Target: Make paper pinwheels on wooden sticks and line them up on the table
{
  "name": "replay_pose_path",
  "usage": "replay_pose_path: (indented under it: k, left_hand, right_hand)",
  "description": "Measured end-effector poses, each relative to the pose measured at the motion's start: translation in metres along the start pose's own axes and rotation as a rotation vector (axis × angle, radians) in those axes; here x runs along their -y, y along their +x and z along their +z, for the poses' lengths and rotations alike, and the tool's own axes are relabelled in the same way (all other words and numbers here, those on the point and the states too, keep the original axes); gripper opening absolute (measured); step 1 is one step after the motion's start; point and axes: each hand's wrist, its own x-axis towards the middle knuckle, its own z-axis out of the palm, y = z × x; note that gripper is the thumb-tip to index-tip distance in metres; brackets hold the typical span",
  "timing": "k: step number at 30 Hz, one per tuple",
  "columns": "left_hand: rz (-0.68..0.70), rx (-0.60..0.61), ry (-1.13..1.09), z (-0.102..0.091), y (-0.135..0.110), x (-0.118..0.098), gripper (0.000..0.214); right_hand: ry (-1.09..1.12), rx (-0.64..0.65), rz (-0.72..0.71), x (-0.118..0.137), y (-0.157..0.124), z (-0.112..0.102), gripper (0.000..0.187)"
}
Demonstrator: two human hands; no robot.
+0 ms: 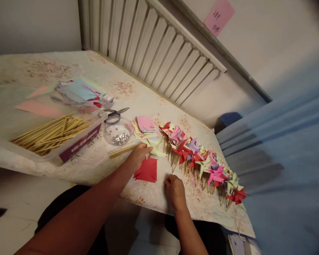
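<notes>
A red paper square (pixel 147 170) with cuts in it lies on the patterned table cloth (pixel 95 166) near the front edge. My left hand (pixel 138 156) rests just above it, fingers curled around the ends of a few thin wooden sticks (pixel 122 150). My right hand (pixel 174 189) sits to the right of the red square, closed in a loose fist; whether anything is in it is hidden. A row of several finished paper pinwheels (pixel 202 156) on sticks runs along the table to the right.
A clear tray of wooden sticks (pixel 53 136) stands at left. A clear bowl of metal pins (pixel 117 134), scissors (pixel 115 114), a small stack of cut paper squares (pixel 145 124) and a pile of coloured paper (pixel 77 92) lie behind. A slatted headboard (pixel 159 46) leans at the back.
</notes>
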Motion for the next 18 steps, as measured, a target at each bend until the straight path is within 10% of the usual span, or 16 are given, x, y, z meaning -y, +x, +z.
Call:
replay_pose_path:
  k: [18]
  left_hand:
    - [0.053, 0.012, 0.073, -0.002, 0.000, 0.005, 0.030]
  right_hand:
    - [0.147, -0.084, 0.023, 0.008, -0.004, -0.011, 0.016]
